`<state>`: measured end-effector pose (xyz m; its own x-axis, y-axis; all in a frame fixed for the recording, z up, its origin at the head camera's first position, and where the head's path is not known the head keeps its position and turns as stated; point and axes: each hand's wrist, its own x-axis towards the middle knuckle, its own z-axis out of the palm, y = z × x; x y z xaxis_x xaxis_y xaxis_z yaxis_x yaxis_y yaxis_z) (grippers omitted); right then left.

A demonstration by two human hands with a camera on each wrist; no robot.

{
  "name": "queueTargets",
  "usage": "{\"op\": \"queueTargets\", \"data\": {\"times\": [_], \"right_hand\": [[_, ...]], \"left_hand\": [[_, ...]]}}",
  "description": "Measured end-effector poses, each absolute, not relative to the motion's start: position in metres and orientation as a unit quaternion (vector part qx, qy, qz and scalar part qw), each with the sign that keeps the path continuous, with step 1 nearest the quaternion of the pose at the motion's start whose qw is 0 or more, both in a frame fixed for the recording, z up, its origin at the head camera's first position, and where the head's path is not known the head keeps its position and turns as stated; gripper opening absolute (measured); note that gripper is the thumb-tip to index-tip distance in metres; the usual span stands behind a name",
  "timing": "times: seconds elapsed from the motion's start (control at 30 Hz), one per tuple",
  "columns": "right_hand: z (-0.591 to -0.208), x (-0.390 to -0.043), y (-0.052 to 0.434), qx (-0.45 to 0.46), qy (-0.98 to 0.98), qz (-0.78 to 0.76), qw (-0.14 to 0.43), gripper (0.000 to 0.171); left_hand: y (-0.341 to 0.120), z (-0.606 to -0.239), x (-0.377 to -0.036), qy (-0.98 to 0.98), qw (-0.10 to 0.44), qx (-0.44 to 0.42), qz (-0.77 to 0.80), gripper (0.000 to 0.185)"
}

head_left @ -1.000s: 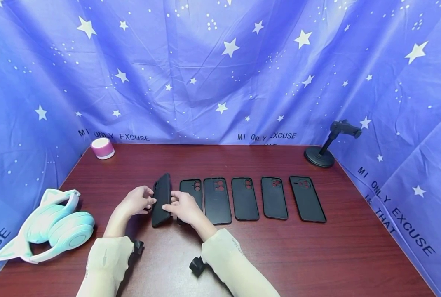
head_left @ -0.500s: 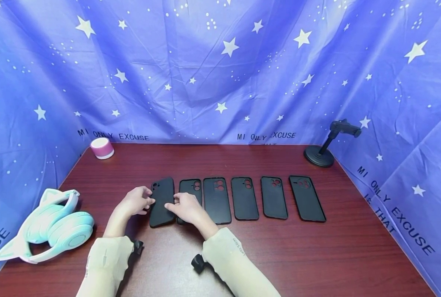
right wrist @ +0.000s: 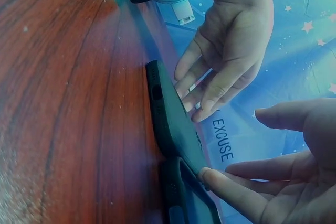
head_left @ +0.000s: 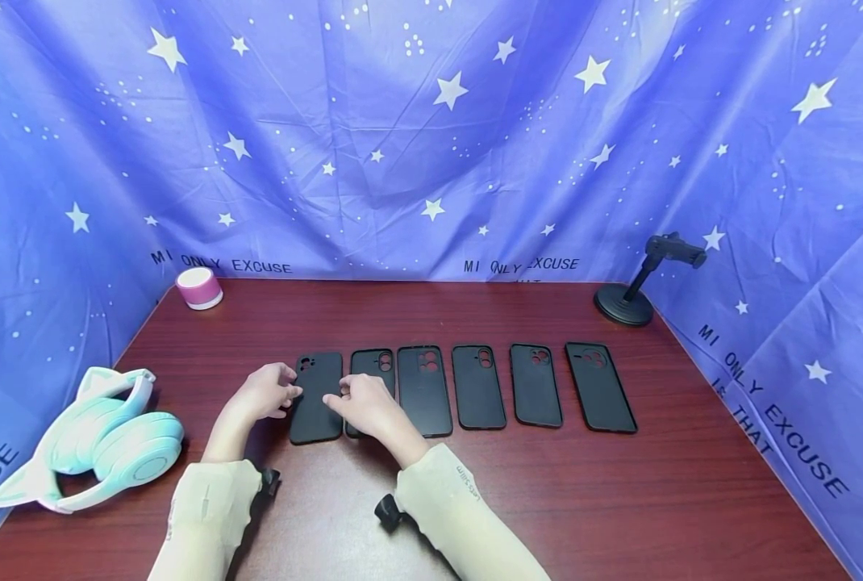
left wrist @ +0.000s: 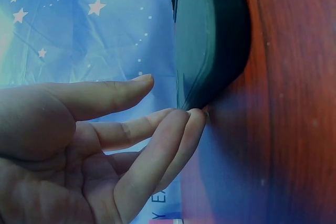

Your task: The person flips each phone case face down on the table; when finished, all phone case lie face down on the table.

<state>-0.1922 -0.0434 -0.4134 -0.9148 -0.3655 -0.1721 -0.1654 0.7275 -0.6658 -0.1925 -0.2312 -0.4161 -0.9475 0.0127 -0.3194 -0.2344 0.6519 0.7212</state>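
Black and matte, the leftmost phone case (head_left: 316, 396) lies back-up on the dark red wooden counter (head_left: 620, 500), at the left end of a row of six. The other five phone cases (head_left: 478, 387) lie with their hollow insides up, side by side with narrow gaps, camera cut-outs all at the far end; they read as laid out for sorting or comparison, though that is only a judgement.

The left hand (head_left: 260, 394) sits at the case's left edge. In the left wrist view its fingertips (left wrist: 191, 116) touch the lower corner of the case with the fingers nearly straight and spread, not wrapped around it. The right hand (head_left: 362, 403) is at the case's right edge, partly over the neighbouring case; the right wrist view shows one fingertip (right wrist: 207, 174) pressed on the rim while the rest of the hand stays loose and wide. Both hands steady the case from opposite sides with fingertip contact alone, which looks suited to nudging it square with the row.

Teal cat-ear headphones (head_left: 90, 440) rest at the counter's left edge, well apart from the cases. A small pink-and-white speaker (head_left: 199, 288) stands at the far left corner and a black phone stand (head_left: 638, 282) at the far right, before a blue star-print backdrop (head_left: 431, 129).
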Motion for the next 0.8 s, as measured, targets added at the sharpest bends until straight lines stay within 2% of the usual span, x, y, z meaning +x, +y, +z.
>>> {"op": "queueTargets", "data": {"times": [0.3,0.6,0.8], "right_hand": [[-0.410,-0.194,-0.036,-0.161,0.911,-0.356,0.133,0.047],[-0.414,-0.203,-0.009,-0.168,0.897,-0.396,0.104,0.048],[-0.419,-0.207,0.005,-0.152,0.890,-0.423,0.078,0.049]], "left_hand": [[-0.230,-0.412,-0.191,0.907,0.142,-0.065,0.392,0.035],[-0.217,-0.409,-0.188,0.905,0.076,-0.007,0.418,0.034],[-0.198,-0.415,-0.193,0.898,0.073,0.003,0.434,0.033]]}}
